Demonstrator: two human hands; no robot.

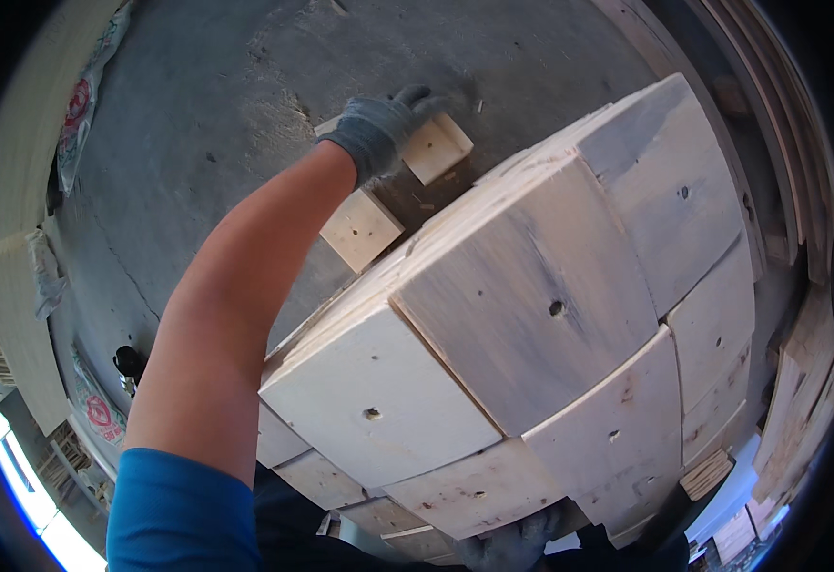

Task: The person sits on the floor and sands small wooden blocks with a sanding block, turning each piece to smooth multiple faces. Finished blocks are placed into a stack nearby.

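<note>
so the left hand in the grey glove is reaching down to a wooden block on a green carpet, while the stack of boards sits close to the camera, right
Not quite: the floor is not green carpet. In the head view it is bare grey concrete. The rest holds: the left hand in a grey glove reaches down to a wooden block, and the stack of boards sits close to the camera.

Left hand (379, 129) on far wood block (436, 148); second block (360, 229) nearer; plank stack (531, 315) right.

Daylight falls bright on my planks (531, 315); glare burns at the lower left, and the edges bend, dark and blurred.
</note>
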